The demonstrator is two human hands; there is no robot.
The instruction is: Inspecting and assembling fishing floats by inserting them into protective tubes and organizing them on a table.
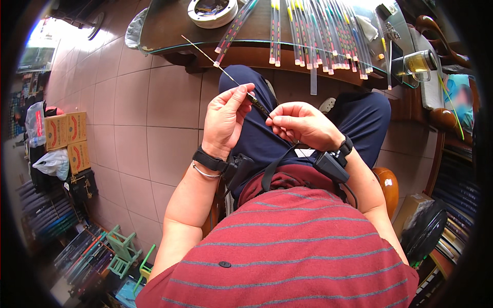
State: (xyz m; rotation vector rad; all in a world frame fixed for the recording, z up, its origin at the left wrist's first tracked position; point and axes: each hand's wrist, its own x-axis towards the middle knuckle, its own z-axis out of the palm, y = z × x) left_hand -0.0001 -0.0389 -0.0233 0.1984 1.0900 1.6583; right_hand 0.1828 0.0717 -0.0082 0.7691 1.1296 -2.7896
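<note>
Above my lap I hold a slim fishing float (259, 106) slantwise, with a dark patterned body and a long thin pale stem pointing up and left. My left hand (225, 119) is closed on it, thumb and fingers pinching where the stem meets the body. At the lower end of the body, my right hand (306, 124) pinches with thumb and forefinger; its fingertips hide the tip. Beyond my knees, several clear tubes (333, 36) holding coloured sticks lie on the table, their pale-capped ends jutting past its near edge.
The brown glass-topped table (172, 33) carries a round white tin (212, 13) and, at its right, a glass cup with yellowish liquid (418, 62). Cardboard boxes (65, 131) and a green folding chair (121, 251) stand on the tiled floor to the left.
</note>
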